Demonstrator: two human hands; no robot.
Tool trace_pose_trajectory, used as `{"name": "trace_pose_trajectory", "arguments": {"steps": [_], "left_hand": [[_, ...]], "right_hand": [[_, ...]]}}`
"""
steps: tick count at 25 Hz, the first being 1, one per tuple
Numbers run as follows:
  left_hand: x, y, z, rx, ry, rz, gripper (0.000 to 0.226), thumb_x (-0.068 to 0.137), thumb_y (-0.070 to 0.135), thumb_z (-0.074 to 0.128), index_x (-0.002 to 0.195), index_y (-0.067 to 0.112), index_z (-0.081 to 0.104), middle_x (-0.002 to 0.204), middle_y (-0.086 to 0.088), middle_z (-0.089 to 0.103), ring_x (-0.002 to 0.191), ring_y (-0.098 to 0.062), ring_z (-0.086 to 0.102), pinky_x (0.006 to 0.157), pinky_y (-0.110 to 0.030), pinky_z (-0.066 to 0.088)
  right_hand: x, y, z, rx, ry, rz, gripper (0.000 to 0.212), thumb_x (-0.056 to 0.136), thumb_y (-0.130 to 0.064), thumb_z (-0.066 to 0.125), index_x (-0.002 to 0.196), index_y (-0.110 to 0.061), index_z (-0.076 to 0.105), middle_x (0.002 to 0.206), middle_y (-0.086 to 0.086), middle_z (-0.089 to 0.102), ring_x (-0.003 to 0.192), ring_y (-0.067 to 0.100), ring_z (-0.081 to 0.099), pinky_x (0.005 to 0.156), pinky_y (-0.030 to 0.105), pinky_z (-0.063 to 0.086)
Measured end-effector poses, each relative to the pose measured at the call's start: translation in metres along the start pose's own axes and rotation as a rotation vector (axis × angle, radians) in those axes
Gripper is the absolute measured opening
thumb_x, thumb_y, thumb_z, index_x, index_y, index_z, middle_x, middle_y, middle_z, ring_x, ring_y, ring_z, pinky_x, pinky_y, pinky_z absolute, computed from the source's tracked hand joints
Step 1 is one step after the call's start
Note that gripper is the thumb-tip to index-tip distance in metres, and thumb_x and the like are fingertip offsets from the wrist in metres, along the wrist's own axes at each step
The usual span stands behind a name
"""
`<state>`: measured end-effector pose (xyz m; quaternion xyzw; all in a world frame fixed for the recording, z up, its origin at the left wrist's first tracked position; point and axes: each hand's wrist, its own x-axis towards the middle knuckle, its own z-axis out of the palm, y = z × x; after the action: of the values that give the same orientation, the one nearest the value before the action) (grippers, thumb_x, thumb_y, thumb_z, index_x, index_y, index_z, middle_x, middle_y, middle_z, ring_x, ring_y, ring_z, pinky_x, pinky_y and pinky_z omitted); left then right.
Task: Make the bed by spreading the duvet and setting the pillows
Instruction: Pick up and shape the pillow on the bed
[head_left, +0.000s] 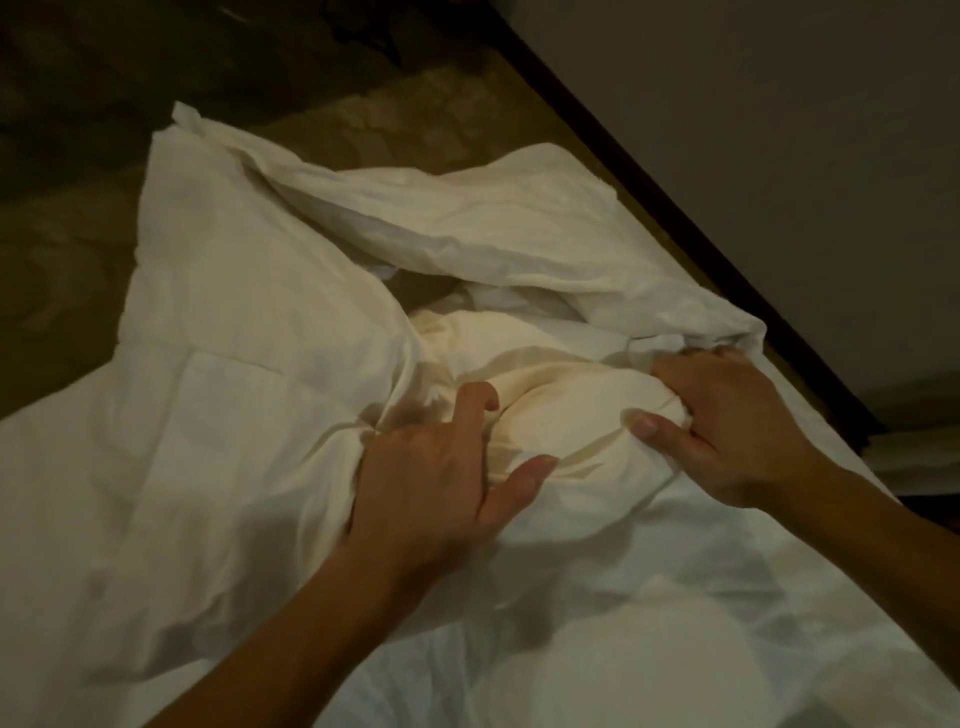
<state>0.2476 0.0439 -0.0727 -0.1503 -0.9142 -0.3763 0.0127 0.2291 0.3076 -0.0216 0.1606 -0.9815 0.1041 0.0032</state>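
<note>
A crumpled white duvet (249, 332) lies bunched across the bed, with thick folds rising at the back and part of it hanging over the left side. In its middle bulges a cream-tinted lump of the fabric (566, 410). My left hand (441, 467) grips the fabric on the lump's left, fingers curled into the creases. My right hand (727, 421) grips the bunched fabric on the lump's right, the thumb pressed into it. No pillow can be told apart from the folds.
A flat white sheet (649, 649) covers the bed in front of me. Patterned brownish carpet (67, 244) lies to the left and behind. A dark baseboard (675, 208) and pale wall (779, 130) run along the bed's right side.
</note>
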Motion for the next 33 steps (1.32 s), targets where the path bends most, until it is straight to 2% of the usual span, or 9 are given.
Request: {"name": "trace_pose_trajectory", "arguments": {"steps": [3, 5, 9, 13, 17, 19, 23, 27, 33], "left_hand": [[-0.009, -0.002, 0.011, 0.053, 0.038, -0.019, 0.063, 0.085, 0.081, 0.011, 0.113, 0.033, 0.04, 0.067, 0.007, 0.061, 0.067, -0.022, 0.061, 0.074, -0.037, 0.043], [-0.016, 0.005, 0.014, 0.113, 0.06, -0.026, 0.066, 0.085, 0.083, 0.01, 0.116, 0.033, 0.04, 0.074, 0.003, 0.066, 0.073, -0.023, 0.064, 0.079, -0.04, 0.046], [-0.04, 0.049, 0.014, 0.182, 0.155, 0.089, 0.071, 0.089, 0.08, 0.015, 0.121, 0.025, 0.048, 0.065, 0.002, 0.061, 0.063, -0.022, 0.06, 0.067, -0.037, 0.051], [-0.084, 0.144, 0.018, 0.163, 0.285, 0.239, 0.07, 0.094, 0.072, 0.021, 0.117, 0.015, 0.053, 0.051, 0.008, 0.052, 0.044, -0.009, 0.049, 0.05, -0.013, 0.032], [-0.125, 0.207, 0.061, 0.257, 0.244, 0.232, 0.066, 0.093, 0.074, 0.017, 0.118, 0.021, 0.046, 0.062, 0.005, 0.062, 0.051, -0.015, 0.06, 0.051, -0.021, 0.042], [-0.146, 0.212, 0.094, 0.334, 0.163, 0.163, 0.062, 0.092, 0.075, 0.016, 0.116, 0.024, 0.043, 0.077, 0.001, 0.068, 0.059, -0.02, 0.064, 0.055, -0.028, 0.046], [-0.172, 0.19, 0.134, 0.382, 0.064, 0.088, 0.06, 0.093, 0.071, 0.021, 0.12, 0.024, 0.045, 0.084, 0.007, 0.07, 0.069, -0.013, 0.067, 0.065, -0.024, 0.045], [-0.169, 0.187, 0.127, 0.357, 0.185, 0.149, 0.074, 0.094, 0.068, 0.021, 0.131, 0.012, 0.05, 0.092, 0.001, 0.073, 0.075, -0.014, 0.068, 0.072, -0.029, 0.051], [-0.158, 0.179, 0.115, 0.266, 0.217, 0.18, 0.073, 0.093, 0.07, 0.018, 0.132, 0.014, 0.046, 0.088, -0.001, 0.07, 0.069, -0.019, 0.066, 0.063, -0.028, 0.044]], "right_hand": [[-0.001, 0.007, 0.014, 0.024, -0.016, -0.041, 0.044, 0.091, -0.078, 0.027, 0.09, -0.036, 0.042, 0.072, -0.019, 0.044, 0.065, 0.01, 0.045, 0.069, 0.03, 0.031], [-0.009, 0.012, 0.017, 0.054, 0.016, -0.045, 0.051, 0.089, -0.081, 0.027, 0.084, -0.033, 0.044, 0.07, -0.021, 0.044, 0.063, 0.009, 0.047, 0.068, 0.03, 0.033], [-0.045, 0.025, 0.004, 0.063, 0.137, -0.085, 0.074, 0.086, -0.086, 0.024, 0.075, -0.02, 0.056, 0.065, -0.004, 0.054, 0.06, 0.015, 0.053, 0.062, 0.036, 0.046], [-0.104, 0.051, -0.048, 0.03, 0.206, -0.131, 0.086, 0.083, -0.088, 0.02, 0.081, -0.015, 0.065, 0.071, 0.003, 0.063, 0.066, 0.02, 0.059, 0.068, 0.04, 0.052], [-0.18, 0.096, -0.054, 0.076, 0.216, -0.115, 0.081, 0.084, -0.088, 0.021, 0.081, -0.018, 0.062, 0.072, -0.001, 0.061, 0.066, 0.017, 0.057, 0.068, 0.041, 0.053], [-0.21, 0.109, -0.028, 0.09, 0.174, -0.115, 0.08, 0.084, -0.088, 0.021, 0.09, -0.02, 0.062, 0.083, -0.009, 0.06, 0.072, 0.013, 0.053, 0.078, 0.037, 0.05], [-0.236, 0.102, 0.029, 0.13, 0.078, -0.057, 0.074, 0.081, -0.087, 0.024, 0.111, -0.026, 0.055, 0.101, -0.016, 0.044, 0.094, 0.007, 0.039, 0.091, 0.037, 0.035], [-0.223, 0.086, 0.028, 0.08, 0.118, 0.031, 0.07, 0.075, -0.093, 0.014, 0.097, -0.032, 0.04, 0.095, -0.01, 0.042, 0.087, 0.012, 0.039, 0.081, 0.033, 0.033], [-0.209, 0.069, 0.012, -0.031, 0.163, 0.023, 0.069, 0.079, -0.09, 0.015, 0.088, -0.027, 0.04, 0.09, -0.007, 0.04, 0.083, 0.015, 0.037, 0.077, 0.033, 0.029]]}}
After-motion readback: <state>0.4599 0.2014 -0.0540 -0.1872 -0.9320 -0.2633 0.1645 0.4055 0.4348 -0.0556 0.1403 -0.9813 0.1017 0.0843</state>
